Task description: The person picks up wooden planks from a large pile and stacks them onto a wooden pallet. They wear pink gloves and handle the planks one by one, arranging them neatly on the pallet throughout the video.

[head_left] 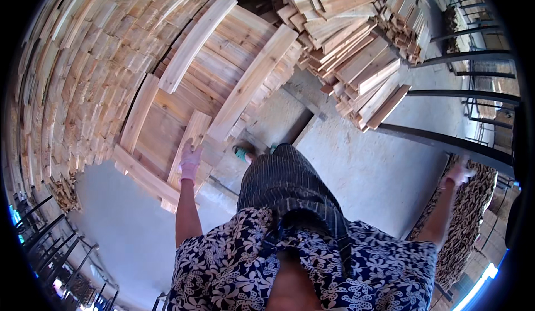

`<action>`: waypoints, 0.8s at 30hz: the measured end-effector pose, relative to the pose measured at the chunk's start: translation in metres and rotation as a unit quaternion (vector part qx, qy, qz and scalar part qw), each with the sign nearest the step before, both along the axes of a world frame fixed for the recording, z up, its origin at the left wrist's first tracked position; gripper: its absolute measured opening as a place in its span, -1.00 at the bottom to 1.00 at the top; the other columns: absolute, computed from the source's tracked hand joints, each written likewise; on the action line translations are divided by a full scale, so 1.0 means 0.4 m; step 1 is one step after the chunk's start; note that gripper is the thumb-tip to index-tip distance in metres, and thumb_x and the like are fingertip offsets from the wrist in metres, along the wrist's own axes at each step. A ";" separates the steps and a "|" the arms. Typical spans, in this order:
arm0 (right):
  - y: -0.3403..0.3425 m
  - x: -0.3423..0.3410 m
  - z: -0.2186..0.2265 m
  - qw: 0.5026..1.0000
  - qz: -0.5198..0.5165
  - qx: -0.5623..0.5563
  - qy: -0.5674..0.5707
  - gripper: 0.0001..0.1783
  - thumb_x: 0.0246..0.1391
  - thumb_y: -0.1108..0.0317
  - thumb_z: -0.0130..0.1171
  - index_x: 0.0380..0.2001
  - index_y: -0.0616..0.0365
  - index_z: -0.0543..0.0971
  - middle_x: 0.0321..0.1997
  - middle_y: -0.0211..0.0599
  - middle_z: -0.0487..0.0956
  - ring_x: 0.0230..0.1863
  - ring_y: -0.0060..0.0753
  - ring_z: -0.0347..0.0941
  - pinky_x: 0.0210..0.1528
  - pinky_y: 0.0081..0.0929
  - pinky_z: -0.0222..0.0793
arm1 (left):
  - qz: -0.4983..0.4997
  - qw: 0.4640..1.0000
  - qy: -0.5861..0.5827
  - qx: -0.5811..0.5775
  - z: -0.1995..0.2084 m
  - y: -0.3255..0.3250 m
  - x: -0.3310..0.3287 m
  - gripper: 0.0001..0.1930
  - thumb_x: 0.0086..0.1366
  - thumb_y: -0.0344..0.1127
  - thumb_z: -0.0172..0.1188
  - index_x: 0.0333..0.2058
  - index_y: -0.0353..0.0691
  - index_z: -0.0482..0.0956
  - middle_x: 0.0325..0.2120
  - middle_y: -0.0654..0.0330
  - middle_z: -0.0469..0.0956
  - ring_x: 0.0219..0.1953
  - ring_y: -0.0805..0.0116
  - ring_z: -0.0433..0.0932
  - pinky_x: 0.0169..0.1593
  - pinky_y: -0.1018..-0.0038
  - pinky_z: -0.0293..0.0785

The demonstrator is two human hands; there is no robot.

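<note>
In a thin pink glove, my left hand [190, 163] lies on a short wooden board [196, 131], its fingers stretched along the wood. That board rests on a stack of planks [161, 124] at the left, beside another narrow board [139, 110]. Farther back on the same stack, two longer boards [253, 82] lie roughly parallel over reddish planks. My right hand [458, 174], also gloved, is held far out to the right, apart from the stack. It is smeared by motion, so its fingers cannot be made out clearly.
A tall wall of stacked boards [95, 77] rises on the left. Loose planks [356, 60] are heaped ahead to the right, by a dark metal rack [446, 135]. A pile of small wood pieces [462, 227] stands at the far right. Grey concrete floor [379, 172] lies between.
</note>
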State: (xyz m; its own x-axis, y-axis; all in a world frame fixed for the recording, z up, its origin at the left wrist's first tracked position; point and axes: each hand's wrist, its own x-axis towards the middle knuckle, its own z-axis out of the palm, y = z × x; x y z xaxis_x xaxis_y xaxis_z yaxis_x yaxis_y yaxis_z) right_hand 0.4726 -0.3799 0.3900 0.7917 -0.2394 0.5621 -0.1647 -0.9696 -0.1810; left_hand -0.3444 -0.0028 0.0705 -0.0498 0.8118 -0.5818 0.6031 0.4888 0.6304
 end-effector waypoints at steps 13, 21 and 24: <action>0.010 0.275 0.309 0.943 0.091 0.320 -0.016 0.42 -0.16 -0.36 0.49 0.37 0.53 -0.01 0.32 0.25 0.38 0.25 0.07 0.42 0.32 -0.20 0.33 | 0.015 0.961 0.057 -0.269 0.213 -0.177 0.132 -0.28 0.29 -0.05 0.32 0.38 -0.06 0.33 0.02 0.22 0.57 -0.21 0.44 0.49 -0.23 0.42 0.47; -0.045 0.289 0.322 0.957 0.062 0.283 0.006 0.39 -0.12 -0.37 0.47 0.35 0.54 0.00 0.28 0.18 0.41 0.22 0.00 0.44 0.30 -0.23 0.34 | -0.058 0.967 -0.046 -0.244 0.253 -0.044 0.306 -0.29 0.26 0.00 0.32 0.33 -0.10 0.36 0.01 0.21 0.56 -0.18 0.41 0.48 -0.19 0.38 0.47; 0.001 0.273 0.305 0.957 0.046 0.284 0.027 0.41 -0.13 -0.39 0.46 0.36 0.54 -0.01 0.29 0.19 0.40 0.25 0.02 0.43 0.29 -0.24 0.35 | -0.070 0.983 -0.034 -0.168 0.233 0.027 0.364 -0.26 0.27 -0.01 0.33 0.35 -0.19 0.36 0.03 -0.01 0.61 0.04 0.26 0.54 0.12 0.40 0.44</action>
